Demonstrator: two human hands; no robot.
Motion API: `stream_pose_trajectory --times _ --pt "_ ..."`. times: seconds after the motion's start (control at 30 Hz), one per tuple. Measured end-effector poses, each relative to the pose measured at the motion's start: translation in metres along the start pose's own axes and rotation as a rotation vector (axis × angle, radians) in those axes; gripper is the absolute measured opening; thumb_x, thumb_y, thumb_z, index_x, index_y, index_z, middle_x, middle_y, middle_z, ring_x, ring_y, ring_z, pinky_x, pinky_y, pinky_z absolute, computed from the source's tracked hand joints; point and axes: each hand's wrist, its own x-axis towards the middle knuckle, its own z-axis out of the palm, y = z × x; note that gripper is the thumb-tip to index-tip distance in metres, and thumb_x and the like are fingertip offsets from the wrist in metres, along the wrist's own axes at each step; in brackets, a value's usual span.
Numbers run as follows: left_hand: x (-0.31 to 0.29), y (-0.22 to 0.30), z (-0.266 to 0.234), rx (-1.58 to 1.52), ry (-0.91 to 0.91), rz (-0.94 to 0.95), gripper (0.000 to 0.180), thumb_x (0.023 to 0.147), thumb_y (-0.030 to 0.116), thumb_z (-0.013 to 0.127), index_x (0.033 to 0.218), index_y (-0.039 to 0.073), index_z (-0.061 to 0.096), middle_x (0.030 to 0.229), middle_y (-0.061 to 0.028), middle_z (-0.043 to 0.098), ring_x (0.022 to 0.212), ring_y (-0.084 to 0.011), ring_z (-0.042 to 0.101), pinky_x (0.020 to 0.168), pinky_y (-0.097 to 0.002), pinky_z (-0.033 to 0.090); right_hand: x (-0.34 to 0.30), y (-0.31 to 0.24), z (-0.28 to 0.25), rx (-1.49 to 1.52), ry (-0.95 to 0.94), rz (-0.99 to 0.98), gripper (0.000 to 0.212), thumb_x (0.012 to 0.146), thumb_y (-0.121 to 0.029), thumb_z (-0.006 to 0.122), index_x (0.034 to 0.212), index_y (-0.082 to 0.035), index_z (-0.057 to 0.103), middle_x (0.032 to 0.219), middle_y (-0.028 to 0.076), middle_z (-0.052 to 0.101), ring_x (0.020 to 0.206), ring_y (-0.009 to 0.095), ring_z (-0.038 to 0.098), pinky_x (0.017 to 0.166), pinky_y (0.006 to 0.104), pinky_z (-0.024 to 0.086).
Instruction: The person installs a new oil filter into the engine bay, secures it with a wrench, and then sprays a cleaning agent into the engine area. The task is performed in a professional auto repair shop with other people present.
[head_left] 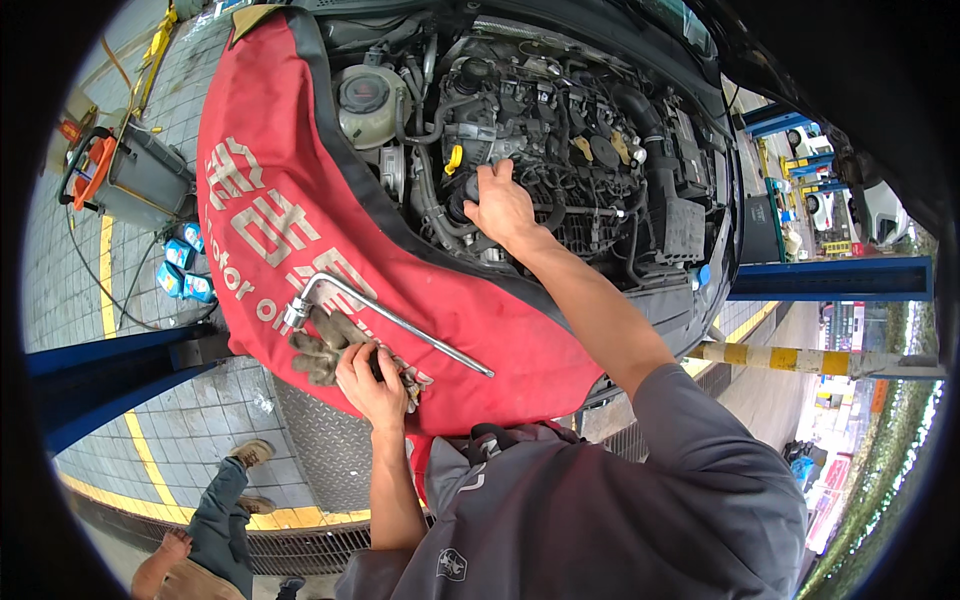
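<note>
Left hand (372, 390) is curled round some small black thing (377, 366), up against grubby grey-brown gloves (318, 357) on the red cover (262, 110). Right hand (503, 208) is at the grimy engine (540, 125); can't tell if those fingers grip anything.

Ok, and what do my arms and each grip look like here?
Short, dark grey sleeves leave both forearms bare. The left grip and right grip are ungloved, with nothing visible worn at either wrist.
</note>
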Motion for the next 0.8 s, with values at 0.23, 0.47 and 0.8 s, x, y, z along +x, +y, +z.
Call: stream_pose_trajectory --times 0.23,0.47,0.8 --pt "0.000 0.001 0.000 0.011 -0.008 -0.004 0.020 0.098 0.014 0.075 0.115 0.004 0.072 0.123 -0.0151 0.068 0.114 -0.0360 0.064 0.100 -0.0475 0.048 0.000 0.000 -0.008 -0.029 -0.026 0.011 0.061 0.088 -0.029 0.086 0.132 0.005 0.060 0.137 0.032 0.051 0.100 0.050 0.073 0.088 0.0520 0.063" --pt "0.002 0.002 -0.001 -0.005 -0.012 0.002 0.019 0.098 0.013 0.075 0.114 0.004 0.072 0.122 -0.0150 0.068 0.113 -0.0359 0.064 0.099 -0.0473 0.049 0.002 0.007 -0.007 -0.010 -0.058 -0.044 0.066 0.085 -0.019 0.088 0.139 0.002 0.055 0.139 0.032 0.050 0.104 0.051 0.072 0.092 0.0526 0.062" --pt "0.002 0.000 0.001 0.014 0.018 0.033 0.021 0.095 0.013 0.077 0.115 0.007 0.072 0.119 -0.0128 0.069 0.108 -0.0349 0.064 0.096 -0.0472 0.048 0.003 0.019 -0.008 -0.073 -0.095 -0.174 0.044 0.087 -0.009 0.082 0.123 0.001 0.061 0.138 0.031 0.051 0.104 0.048 0.074 0.090 0.0529 0.062"
